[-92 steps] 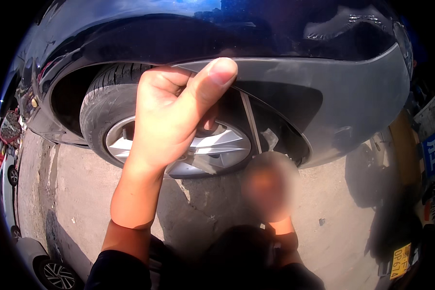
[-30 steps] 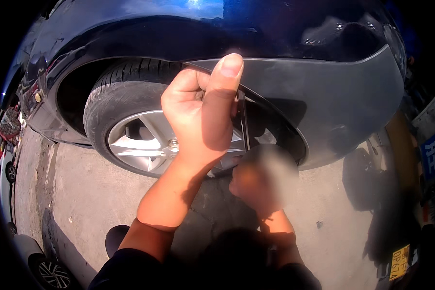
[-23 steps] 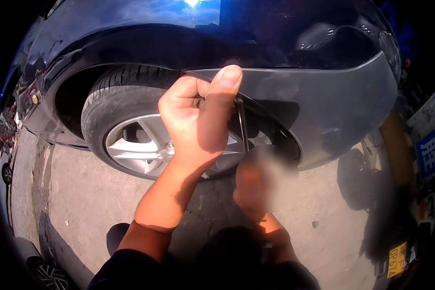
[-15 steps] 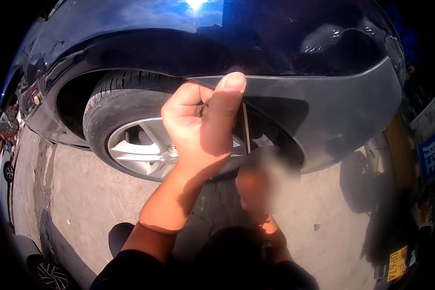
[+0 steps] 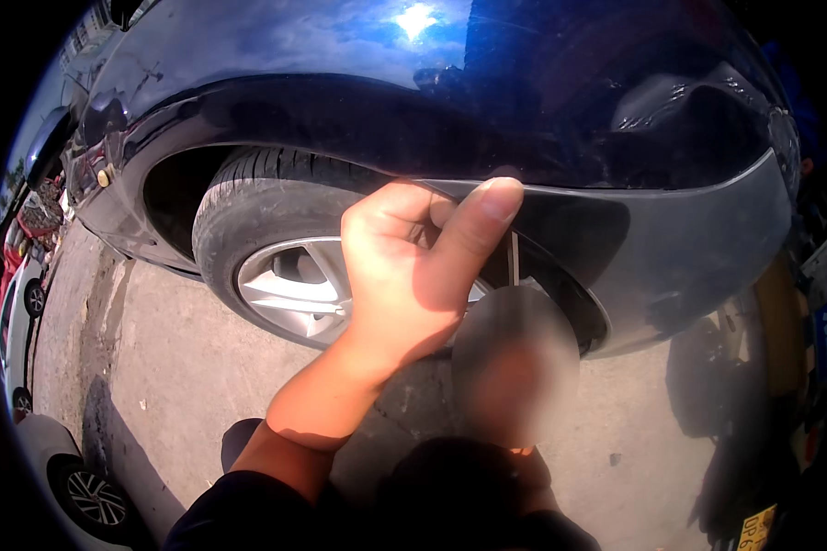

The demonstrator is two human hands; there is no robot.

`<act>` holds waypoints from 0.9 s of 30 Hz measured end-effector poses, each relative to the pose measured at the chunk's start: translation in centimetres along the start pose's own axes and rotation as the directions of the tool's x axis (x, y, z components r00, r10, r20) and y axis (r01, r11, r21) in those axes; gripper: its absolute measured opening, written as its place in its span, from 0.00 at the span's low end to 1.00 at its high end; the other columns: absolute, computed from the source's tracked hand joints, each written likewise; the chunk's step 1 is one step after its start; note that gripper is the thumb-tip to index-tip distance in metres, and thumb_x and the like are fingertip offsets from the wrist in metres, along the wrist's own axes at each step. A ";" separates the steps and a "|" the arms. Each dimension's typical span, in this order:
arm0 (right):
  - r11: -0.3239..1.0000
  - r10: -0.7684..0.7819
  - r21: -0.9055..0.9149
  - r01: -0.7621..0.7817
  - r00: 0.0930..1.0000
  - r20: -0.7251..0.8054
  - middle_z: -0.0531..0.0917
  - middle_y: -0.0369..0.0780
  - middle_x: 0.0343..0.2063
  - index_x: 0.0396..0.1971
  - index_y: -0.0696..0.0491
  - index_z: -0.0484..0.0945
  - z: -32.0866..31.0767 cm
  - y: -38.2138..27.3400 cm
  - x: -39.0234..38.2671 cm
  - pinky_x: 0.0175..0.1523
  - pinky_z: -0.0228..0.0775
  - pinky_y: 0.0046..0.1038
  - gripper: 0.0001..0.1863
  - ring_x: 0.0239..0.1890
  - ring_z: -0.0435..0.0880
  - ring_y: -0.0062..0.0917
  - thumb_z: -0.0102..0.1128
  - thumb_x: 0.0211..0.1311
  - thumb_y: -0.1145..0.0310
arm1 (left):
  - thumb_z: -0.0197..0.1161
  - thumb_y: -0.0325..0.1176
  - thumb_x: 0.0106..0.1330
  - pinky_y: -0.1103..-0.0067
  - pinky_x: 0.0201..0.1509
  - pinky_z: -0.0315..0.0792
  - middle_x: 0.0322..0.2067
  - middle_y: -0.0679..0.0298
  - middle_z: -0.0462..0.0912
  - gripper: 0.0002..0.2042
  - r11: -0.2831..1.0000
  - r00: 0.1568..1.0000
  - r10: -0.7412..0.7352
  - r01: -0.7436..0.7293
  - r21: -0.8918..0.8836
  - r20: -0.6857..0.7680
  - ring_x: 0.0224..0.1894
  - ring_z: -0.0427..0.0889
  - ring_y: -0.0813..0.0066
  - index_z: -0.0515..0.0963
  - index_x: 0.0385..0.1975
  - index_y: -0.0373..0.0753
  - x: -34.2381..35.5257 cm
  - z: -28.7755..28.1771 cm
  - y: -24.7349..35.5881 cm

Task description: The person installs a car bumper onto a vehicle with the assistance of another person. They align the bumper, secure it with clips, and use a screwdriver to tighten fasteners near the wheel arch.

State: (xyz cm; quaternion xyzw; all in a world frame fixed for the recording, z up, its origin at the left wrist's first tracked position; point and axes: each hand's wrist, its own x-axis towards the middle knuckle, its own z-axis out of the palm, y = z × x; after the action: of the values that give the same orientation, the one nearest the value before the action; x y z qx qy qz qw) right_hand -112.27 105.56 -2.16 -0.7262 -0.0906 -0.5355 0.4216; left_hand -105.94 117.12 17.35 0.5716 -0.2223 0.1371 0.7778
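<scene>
My left hand (image 5: 412, 262) is closed on the upper edge of a grey bumper (image 5: 712, 234), beside the wheel arch. Its thumb presses on top of the edge; its fingers curl under it. Below and to the right is my right hand (image 5: 515, 386), its fingers lost in a blurred patch. A thin, straight metal strip (image 5: 515, 260) runs down from the bumper's underside into that blur; whether the hand grips it cannot be made out. Behind my left hand stands the car's tire (image 5: 248, 213) with a silver wheel rim (image 5: 294, 290). The dark blue fender (image 5: 340, 106) curves above.
The bumper meets a dented dark body panel (image 5: 680, 101) at the upper right. Concrete ground (image 5: 188, 367) lies beneath the car. A parked car's wheel (image 5: 92, 496) shows at the lower left, and a yellow plate (image 5: 758, 533) at the lower right.
The whole scene has shifted right and down in view. My left hand keeps its hold on the bumper edge, and my right hand stays below the metal strip.
</scene>
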 end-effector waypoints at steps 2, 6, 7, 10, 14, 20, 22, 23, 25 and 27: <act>0.514 0.490 0.594 -0.619 0.780 0.389 0.79 0.42 0.24 0.55 0.65 0.72 -1.0 -0.8 0.2 0.23 0.58 0.20 0.30 0.19 0.70 0.19 0.64 0.62 0.57 | 0.72 0.33 0.62 0.89 0.20 0.57 0.13 0.75 0.73 0.20 0.996 1.000 -0.005 0.004 -0.088 -0.011 0.17 0.65 0.92 0.69 0.12 0.41 0.2 0.2 -0.2; -0.023 0.347 0.639 -0.769 0.594 0.726 0.78 0.40 0.24 0.53 0.66 0.72 -1.4 -0.3 1.1 0.25 0.61 0.20 0.28 0.21 0.71 0.19 0.66 0.61 0.60 | 0.71 0.32 0.63 0.90 0.20 0.57 0.14 0.75 0.73 0.19 0.987 0.999 0.054 -0.054 -0.153 -0.006 0.17 0.65 0.93 0.70 0.13 0.41 0.1 0.3 -1.0; -0.031 0.282 0.635 -0.772 0.602 0.747 0.78 0.40 0.24 0.53 0.66 0.72 -1.3 -0.2 1.4 0.26 0.62 0.20 0.28 0.21 0.71 0.19 0.66 0.60 0.60 | 0.71 0.32 0.63 0.90 0.20 0.58 0.14 0.75 0.73 0.19 0.988 0.998 0.058 -0.058 -0.144 -0.007 0.17 0.65 0.93 0.70 0.13 0.41 0.1 0.3 -1.0; 0.981 0.156 0.094 -0.167 0.981 0.115 0.79 0.41 0.25 0.51 0.66 0.73 -0.7 -0.8 0.8 0.30 0.69 0.25 0.26 0.24 0.76 0.22 0.67 0.58 0.64 | 0.70 0.32 0.64 0.90 0.20 0.58 0.14 0.75 0.73 0.18 0.991 0.998 0.069 -0.067 -0.120 0.006 0.17 0.65 0.93 0.70 0.13 0.41 -0.1 0.0 -1.0; 0.943 0.226 0.209 -0.258 0.960 0.164 0.79 0.41 0.24 0.52 0.66 0.73 -0.6 0.0 0.1 0.31 0.69 0.27 0.28 0.27 0.76 0.21 0.68 0.56 0.63 | 0.69 0.32 0.65 0.89 0.21 0.60 0.14 0.73 0.73 0.19 0.990 0.996 0.073 -0.066 -0.122 0.058 0.17 0.66 0.92 0.69 0.14 0.41 0.1 -0.4 -1.1; 0.517 0.217 0.629 -0.581 0.800 0.560 0.77 0.37 0.25 0.52 0.66 0.73 -1.3 0.1 0.9 0.31 0.68 0.24 0.28 0.24 0.73 0.19 0.68 0.58 0.63 | 0.55 0.44 0.74 0.81 0.21 0.66 0.13 0.72 0.62 0.19 0.988 0.985 0.149 -0.153 0.032 0.090 0.15 0.63 0.82 0.65 0.20 0.45 -0.1 0.4 -0.4; 0.996 0.081 -0.058 -0.071 0.979 0.187 0.78 0.39 0.25 0.53 0.65 0.73 -1.1 -0.1 0.1 0.31 0.68 0.24 0.27 0.24 0.73 0.19 0.67 0.60 0.63 | 0.56 0.45 0.73 0.80 0.22 0.70 0.14 0.72 0.63 0.19 0.990 0.987 0.120 -0.127 0.065 0.103 0.15 0.64 0.81 0.65 0.20 0.45 -0.3 0.0 -0.3; 0.997 0.046 -0.076 -0.034 0.986 0.162 0.78 0.39 0.25 0.53 0.65 0.73 -1.2 0.2 -0.1 0.30 0.68 0.24 0.27 0.24 0.73 0.20 0.67 0.60 0.63 | 0.56 0.46 0.73 0.80 0.21 0.70 0.14 0.71 0.63 0.19 0.988 0.986 0.119 -0.129 0.085 0.121 0.15 0.64 0.82 0.65 0.20 0.45 -0.1 0.1 -0.1; 0.993 -0.024 -0.108 0.037 0.993 0.116 0.78 0.40 0.25 0.53 0.65 0.73 -1.1 0.7 -0.6 0.30 0.68 0.22 0.27 0.23 0.73 0.20 0.67 0.60 0.63 | 0.56 0.47 0.73 0.79 0.21 0.70 0.14 0.71 0.63 0.19 0.984 0.983 0.111 -0.128 0.120 0.143 0.15 0.64 0.82 0.65 0.21 0.44 0.0 0.2 0.2; 0.952 0.185 0.199 -0.234 0.954 0.237 0.79 0.41 0.26 0.53 0.65 0.73 -1.9 0.6 0.1 0.30 0.69 0.22 0.27 0.24 0.75 0.20 0.68 0.59 0.62 | 0.61 0.40 0.70 0.82 0.22 0.69 0.15 0.68 0.71 0.18 0.997 0.996 0.071 -0.068 -0.041 0.058 0.16 0.68 0.83 0.69 0.17 0.40 0.0 0.7 0.4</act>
State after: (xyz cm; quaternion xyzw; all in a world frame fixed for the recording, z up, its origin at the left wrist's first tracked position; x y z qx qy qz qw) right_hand -113.20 103.76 -2.28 -0.7330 -0.1176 -0.3921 0.5432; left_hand -106.29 116.58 17.86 0.5521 -0.2675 0.1428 0.7767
